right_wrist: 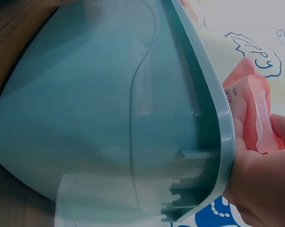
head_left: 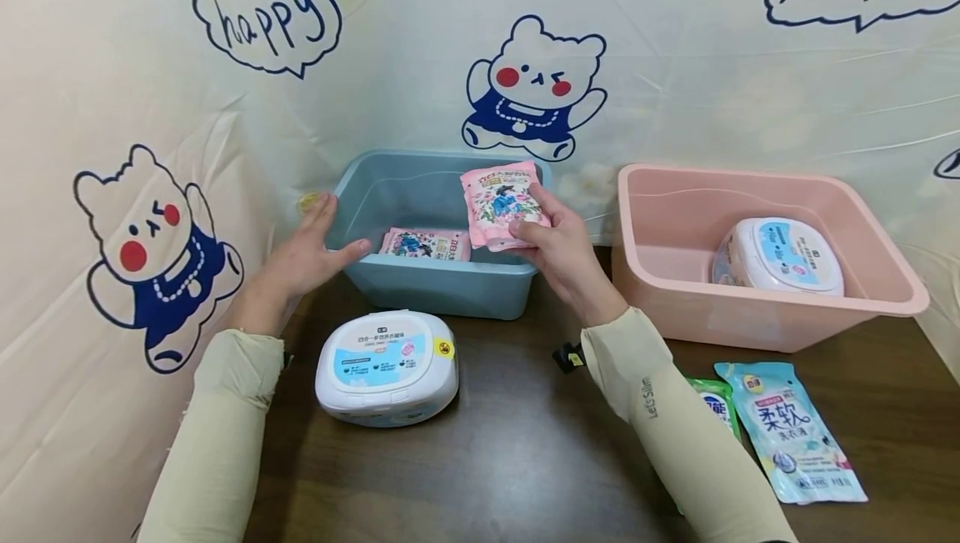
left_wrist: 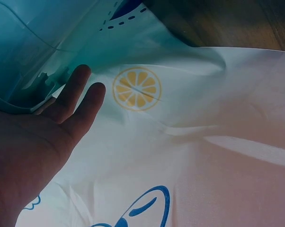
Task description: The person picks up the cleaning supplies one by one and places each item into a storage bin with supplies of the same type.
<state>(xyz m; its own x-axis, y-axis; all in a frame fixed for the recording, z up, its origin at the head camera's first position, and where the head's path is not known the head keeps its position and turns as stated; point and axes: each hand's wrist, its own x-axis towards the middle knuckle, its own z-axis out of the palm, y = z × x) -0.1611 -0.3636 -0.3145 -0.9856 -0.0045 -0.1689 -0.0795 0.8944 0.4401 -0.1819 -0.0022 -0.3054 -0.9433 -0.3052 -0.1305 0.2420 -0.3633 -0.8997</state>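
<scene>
My right hand grips a pink packet with a printed floral picture, thumb across its front, above the right end of a blue plastic bin. In the right wrist view, the pink packet shows edge-on beyond the bin's rim. Another pink packet lies inside the bin. At the bin's left end, my left hand rests by the rim, fingers extended and thumb reaching over the front edge. The left wrist view shows two straight fingers outside the bin wall.
A white lidded tub stands on the dark wooden table in front of the blue bin. To the right, a pink bin holds a similar white tub. A light-blue pouch and a green pouch lie near my right forearm.
</scene>
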